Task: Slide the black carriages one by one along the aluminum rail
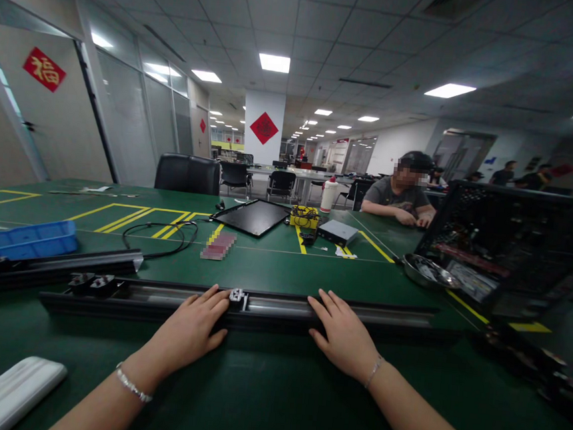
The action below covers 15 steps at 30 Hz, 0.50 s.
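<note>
A long black rail (277, 322) with a shiny channel along its top lies crosswise on the green table. My left hand (187, 329) rests on it with the fingers stretched over the channel and the thumb toward the near side. Its fingertips are beside a small silver-and-black block (237, 297) seated in the channel, and I cannot tell whether they touch it. Farther right, my right hand (343, 335) lies on the rail with its fingers spread. Two dark blocks (102, 284) sit at the rail's left end.
A second black rail (106, 263) and a blue tray (23, 240) are at the left. Behind are a cable (191, 237), a black panel (253, 217) and a grey box (338, 232). A metal bowl (425, 270) stands right, by an open computer case (494, 246). Another person (401, 191) sits across.
</note>
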Available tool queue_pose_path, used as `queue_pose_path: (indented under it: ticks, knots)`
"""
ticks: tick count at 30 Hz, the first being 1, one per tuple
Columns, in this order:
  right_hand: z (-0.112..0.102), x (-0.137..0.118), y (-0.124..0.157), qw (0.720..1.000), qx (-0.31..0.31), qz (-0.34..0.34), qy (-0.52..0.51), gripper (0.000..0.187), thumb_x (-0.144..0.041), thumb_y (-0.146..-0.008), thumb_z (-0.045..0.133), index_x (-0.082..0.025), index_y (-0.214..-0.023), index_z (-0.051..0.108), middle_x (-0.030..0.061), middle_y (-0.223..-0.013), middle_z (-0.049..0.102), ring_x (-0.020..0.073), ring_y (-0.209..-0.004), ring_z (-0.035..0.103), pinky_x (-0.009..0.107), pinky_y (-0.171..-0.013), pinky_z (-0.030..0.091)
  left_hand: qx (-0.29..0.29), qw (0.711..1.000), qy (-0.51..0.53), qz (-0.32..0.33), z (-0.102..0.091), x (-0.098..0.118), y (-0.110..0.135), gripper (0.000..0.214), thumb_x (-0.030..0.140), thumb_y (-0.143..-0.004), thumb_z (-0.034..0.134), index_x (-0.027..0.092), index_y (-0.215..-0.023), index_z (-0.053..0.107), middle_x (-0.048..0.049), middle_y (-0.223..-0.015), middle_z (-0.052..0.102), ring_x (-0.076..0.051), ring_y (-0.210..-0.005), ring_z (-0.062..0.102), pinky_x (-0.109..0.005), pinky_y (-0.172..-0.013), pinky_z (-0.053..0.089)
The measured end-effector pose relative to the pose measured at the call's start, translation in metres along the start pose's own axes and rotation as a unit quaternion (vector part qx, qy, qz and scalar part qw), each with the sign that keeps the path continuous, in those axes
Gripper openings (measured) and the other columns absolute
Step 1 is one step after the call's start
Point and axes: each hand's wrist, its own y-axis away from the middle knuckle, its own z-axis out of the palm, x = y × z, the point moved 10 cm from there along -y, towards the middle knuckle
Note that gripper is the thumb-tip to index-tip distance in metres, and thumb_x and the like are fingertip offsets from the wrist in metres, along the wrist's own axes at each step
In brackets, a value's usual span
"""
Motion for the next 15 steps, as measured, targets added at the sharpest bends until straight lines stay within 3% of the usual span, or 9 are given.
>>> queue_pose_path:
  ticks: [15]
  knots:
    - [-0.0075,-0.0049,0.001,1.0,0.012,-0.013,-0.011,0.034,-0.035,-0.081,0.051,-0.022,-0.112,0.057,0.0134,-0.139,0.04,0.0299,-0.128,0.033,0.046,-0.103,0.03,-0.005,1.0,0.017,-0.011,0.0024,-0.0016,-0.0001,0.045,0.037,-0.079,0.047,0.025,-0.123,0.047,-0.005,-0.14,0.043,-0.027,-0.133,0.028,-0.051,-0.102,0.032]
